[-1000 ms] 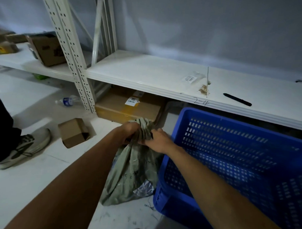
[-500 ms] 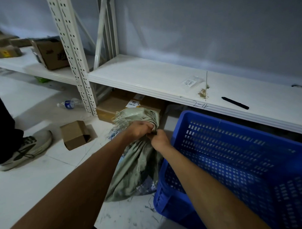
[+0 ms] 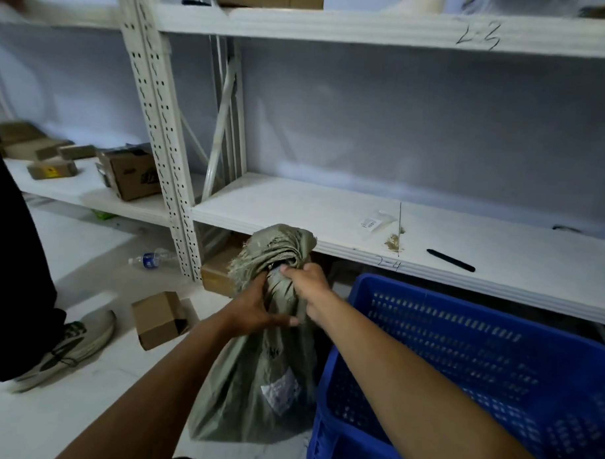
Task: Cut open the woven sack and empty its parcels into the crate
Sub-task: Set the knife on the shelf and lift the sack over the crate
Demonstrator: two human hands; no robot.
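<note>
Both hands grip the bunched neck of the woven sack [image 3: 255,372], a dull green bag that stands on the pale floor [image 3: 94,366] just left of the blue crate [image 3: 467,372], its lower side touching or nearly touching the crate's near-left corner. The left hand [image 3: 253,310] wraps around the neck from the left, fingers curled closed on the gathered cloth with the thumb lying across the front. The right hand [image 3: 306,286] pinches the neck from the right, a little higher, its fingers closed on the fabric just under the twisted, frayed top, which rises in front of the edge of the lower shelf [image 3: 295,208]. A pale label shows on the sack's lower front. The crate has perforated walls, and the part of its inside that shows holds nothing. On the lower shelf, to the right and farther off, lies a thin black pen-like object [image 3: 451,260], too small to identify for sure, near a small clear packet [image 3: 373,222] and a bit of tan debris; "2-4" is written on the shelf's front edge. A perforated white upright [image 3: 160,131] divides the rack, and left of it cardboard boxes [image 3: 131,173] sit on the neighbouring shelf. On the floor to the left lie a small open cardboard box [image 3: 161,318] and a plastic bottle [image 3: 152,258], and at the far left edge stand another person's dark trouser leg and shoe [image 3: 67,348].
</note>
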